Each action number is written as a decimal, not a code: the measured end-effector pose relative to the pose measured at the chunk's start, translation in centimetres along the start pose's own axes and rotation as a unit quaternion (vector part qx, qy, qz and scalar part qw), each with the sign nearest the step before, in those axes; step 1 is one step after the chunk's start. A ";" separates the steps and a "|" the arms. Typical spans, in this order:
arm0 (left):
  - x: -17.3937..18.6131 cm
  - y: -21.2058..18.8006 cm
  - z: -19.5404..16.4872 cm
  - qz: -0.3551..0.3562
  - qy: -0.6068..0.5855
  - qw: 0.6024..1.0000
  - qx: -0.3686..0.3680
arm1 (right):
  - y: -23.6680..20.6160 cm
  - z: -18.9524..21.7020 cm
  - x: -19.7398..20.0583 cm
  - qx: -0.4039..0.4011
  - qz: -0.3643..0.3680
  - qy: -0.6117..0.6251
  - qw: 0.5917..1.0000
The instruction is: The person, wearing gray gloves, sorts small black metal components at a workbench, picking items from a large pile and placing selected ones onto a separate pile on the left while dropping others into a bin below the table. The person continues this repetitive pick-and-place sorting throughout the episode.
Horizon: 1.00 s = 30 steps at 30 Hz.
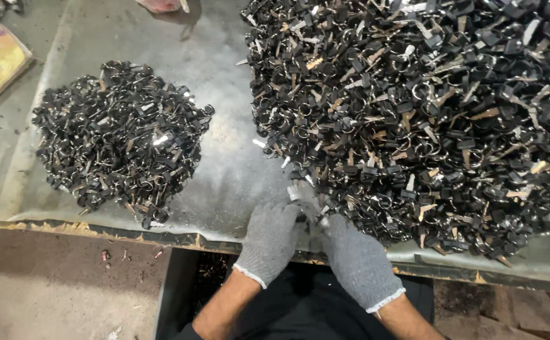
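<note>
A small key (304,208) with a black plastic head and a thin metal blade sits between the two gloved hands at the near edge of the metal-topped table (237,157), just at the foot of the large heap of keys (426,113). The left hand (270,236) and right hand (354,258), both in grey knit gloves, meet fingertip to fingertip, pinched together on it; the motion blur there hides the exact grip. The piece looks light, stiff and hard, the blade likely slick and thin-edged, so the blocky black head seems the surer place to hold. A smaller pile of keys (120,138) lies well apart, towards the table's left edge.
</note>
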<state>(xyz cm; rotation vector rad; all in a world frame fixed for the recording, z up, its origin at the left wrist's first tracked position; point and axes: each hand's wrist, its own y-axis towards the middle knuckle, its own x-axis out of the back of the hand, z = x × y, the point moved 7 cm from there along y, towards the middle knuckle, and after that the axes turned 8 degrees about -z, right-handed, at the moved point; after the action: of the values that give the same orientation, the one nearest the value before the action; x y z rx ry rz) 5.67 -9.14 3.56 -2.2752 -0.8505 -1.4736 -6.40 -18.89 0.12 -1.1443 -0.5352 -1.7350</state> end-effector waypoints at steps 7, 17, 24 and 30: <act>-0.7 -1.8 1.9 -0.072 -0.089 0.993 0.019 | 0.8 2.4 0.8 0.093 -0.034 0.056 0.993; -0.5 -2.4 1.4 -0.123 -0.071 0.988 -0.062 | 2.1 2.6 1.1 0.065 0.031 0.055 0.996; -0.9 -2.5 0.8 -0.107 -0.018 0.989 -0.105 | 1.8 3.7 0.5 0.084 -0.056 -0.121 0.988; 0.3 -2.3 1.3 -0.145 -0.119 0.979 -0.074 | 1.7 1.4 -0.6 0.023 -0.008 -0.011 1.000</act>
<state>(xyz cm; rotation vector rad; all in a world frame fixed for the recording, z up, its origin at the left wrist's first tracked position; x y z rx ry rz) 5.24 -6.58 3.10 -2.5637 -1.2247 -1.4387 -4.17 -18.37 0.00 -1.1308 -0.5970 -1.7156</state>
